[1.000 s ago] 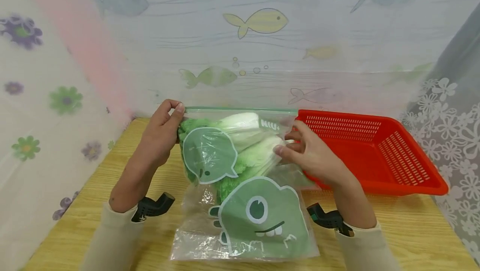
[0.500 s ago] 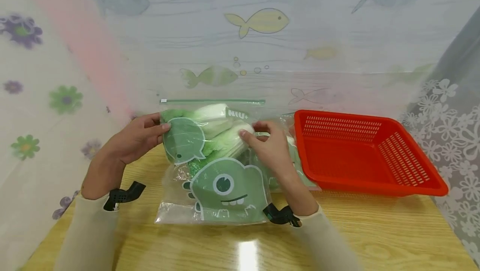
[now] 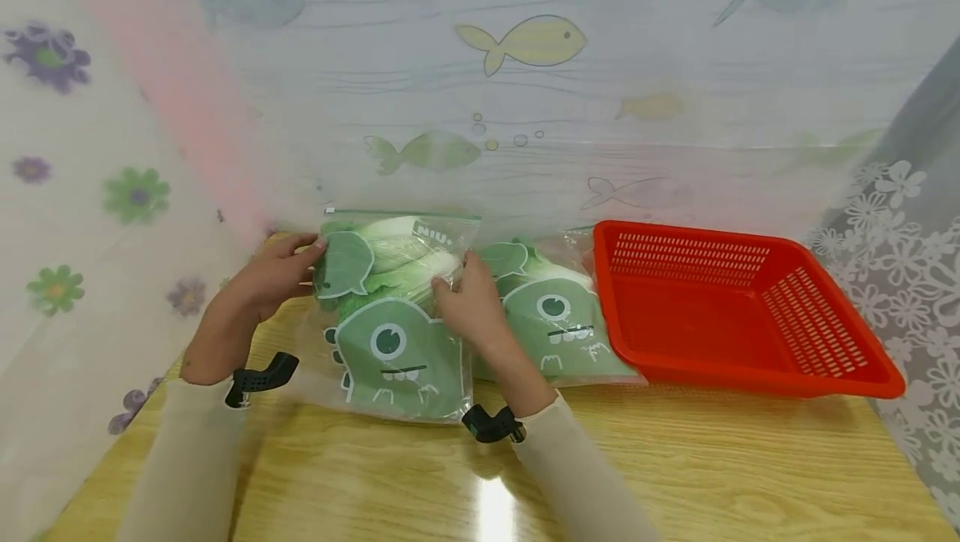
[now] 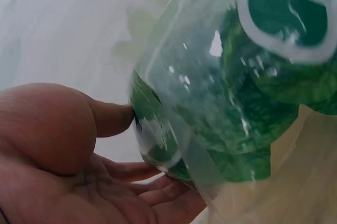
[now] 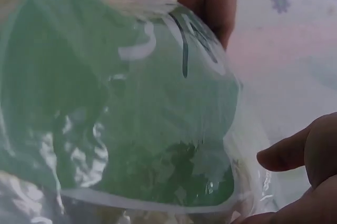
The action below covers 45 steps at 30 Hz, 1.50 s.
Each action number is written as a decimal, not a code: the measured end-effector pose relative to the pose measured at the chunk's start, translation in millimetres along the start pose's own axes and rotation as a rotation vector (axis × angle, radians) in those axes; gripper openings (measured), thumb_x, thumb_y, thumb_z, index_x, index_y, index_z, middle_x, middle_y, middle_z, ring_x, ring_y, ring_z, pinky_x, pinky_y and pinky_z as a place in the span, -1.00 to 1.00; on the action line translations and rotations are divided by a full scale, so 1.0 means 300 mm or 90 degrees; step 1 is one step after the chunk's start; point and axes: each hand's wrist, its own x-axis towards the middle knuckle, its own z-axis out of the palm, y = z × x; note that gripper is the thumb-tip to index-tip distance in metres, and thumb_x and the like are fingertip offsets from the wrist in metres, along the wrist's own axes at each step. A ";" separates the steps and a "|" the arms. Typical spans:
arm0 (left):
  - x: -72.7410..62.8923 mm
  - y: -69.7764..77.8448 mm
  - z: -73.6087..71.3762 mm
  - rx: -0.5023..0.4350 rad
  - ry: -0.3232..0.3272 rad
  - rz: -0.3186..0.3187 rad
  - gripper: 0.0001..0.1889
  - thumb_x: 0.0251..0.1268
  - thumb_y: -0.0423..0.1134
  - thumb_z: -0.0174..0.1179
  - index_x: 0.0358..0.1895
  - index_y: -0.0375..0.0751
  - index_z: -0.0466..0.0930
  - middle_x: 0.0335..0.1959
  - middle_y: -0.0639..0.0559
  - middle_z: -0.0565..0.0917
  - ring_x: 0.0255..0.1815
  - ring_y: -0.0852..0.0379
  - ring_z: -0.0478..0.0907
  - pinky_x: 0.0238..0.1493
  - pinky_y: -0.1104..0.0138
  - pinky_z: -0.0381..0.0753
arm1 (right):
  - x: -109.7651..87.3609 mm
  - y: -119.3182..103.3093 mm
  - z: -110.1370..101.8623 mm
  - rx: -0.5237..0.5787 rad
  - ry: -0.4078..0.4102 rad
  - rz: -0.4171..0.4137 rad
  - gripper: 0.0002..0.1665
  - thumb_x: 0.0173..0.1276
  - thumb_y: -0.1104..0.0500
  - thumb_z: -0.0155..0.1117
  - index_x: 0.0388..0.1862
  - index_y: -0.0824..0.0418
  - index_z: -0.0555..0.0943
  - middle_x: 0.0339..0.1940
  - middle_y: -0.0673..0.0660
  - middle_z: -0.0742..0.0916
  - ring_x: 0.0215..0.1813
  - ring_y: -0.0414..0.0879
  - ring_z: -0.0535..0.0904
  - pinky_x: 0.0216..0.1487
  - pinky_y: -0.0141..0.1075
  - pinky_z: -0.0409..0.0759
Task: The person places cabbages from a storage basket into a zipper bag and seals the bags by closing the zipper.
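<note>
A clear zip bag [image 3: 397, 358] with a green one-eyed monster print stands at the left of the table, leaning slightly back. Inside it is napa cabbage [image 3: 393, 246], white stems toward the right. My left hand [image 3: 273, 275] holds the bag's left side; in the left wrist view, the thumb of this hand [image 4: 58, 145] touches the plastic and its fingers reach underneath. At the right edge, my right hand [image 3: 472, 304] holds the bag with its thumb in front; its other fingers are partly hidden behind. The bag's green zip strip [image 3: 405, 213] runs along the top.
A second, similar bag of cabbage [image 3: 555, 338] stands just to the right, partly behind my right hand. Beside it is a red perforated plastic basket [image 3: 697, 375]. Patterned curtains [image 3: 420, 50] hang behind the wooden table [image 3: 675, 467].
Both hands have carried the bag leftward and away from me, down beside the second bag. That second bag, mostly hidden at first, now shows between it and the basket.
</note>
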 end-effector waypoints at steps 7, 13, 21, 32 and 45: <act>0.042 -0.078 0.023 0.010 0.044 -0.048 -0.21 0.81 0.08 -0.29 0.67 -0.54 -0.23 0.61 -0.60 0.04 0.58 -0.54 0.19 0.52 -0.21 0.30 | 0.011 0.073 0.110 -0.061 -0.030 0.028 -0.02 0.60 0.22 0.08 0.66 0.61 -0.23 0.65 0.67 -0.02 0.68 0.49 -0.02 0.65 0.19 0.12; 0.050 -0.099 0.022 0.020 0.023 -0.071 -0.23 0.82 0.04 -0.24 0.69 -0.49 -0.24 0.65 -0.56 -0.01 0.62 -0.54 0.10 0.56 -0.23 0.21 | 0.009 0.109 0.136 -0.125 -0.047 0.010 -0.12 0.64 0.23 0.01 0.66 0.62 -0.14 0.62 0.65 0.11 0.63 0.47 0.15 0.61 0.16 0.24; 0.063 -0.096 0.019 0.039 0.002 -0.097 -0.17 0.78 0.09 -0.15 0.71 -0.43 -0.27 0.67 -0.53 -0.07 0.64 -0.56 0.01 0.55 -0.34 0.14 | 0.004 0.116 0.128 -0.185 -0.052 -0.029 -0.17 0.68 0.20 0.00 0.66 0.62 -0.08 0.65 0.60 0.09 0.66 0.42 0.13 0.63 0.14 0.21; 0.052 -0.077 0.019 0.113 -0.011 -0.087 -0.09 0.74 0.15 -0.06 0.70 -0.45 -0.24 0.66 -0.54 -0.05 0.62 -0.50 0.10 0.49 -0.27 0.33 | -0.045 0.065 0.130 -0.207 -0.114 -0.052 -0.16 0.74 0.07 -0.02 0.69 0.53 -0.05 0.69 0.57 -0.03 0.59 0.41 0.30 0.50 0.16 0.42; 0.015 0.012 0.052 0.264 0.047 -0.006 -0.19 0.75 0.11 -0.06 0.67 -0.46 -0.03 0.61 -0.59 0.06 0.60 -0.58 0.08 0.47 -0.35 0.29 | -0.158 -0.004 -0.044 -0.216 -0.130 -0.178 -0.23 0.69 -0.03 0.13 0.68 0.33 0.23 0.67 0.33 0.28 0.61 0.25 0.34 0.53 0.16 0.39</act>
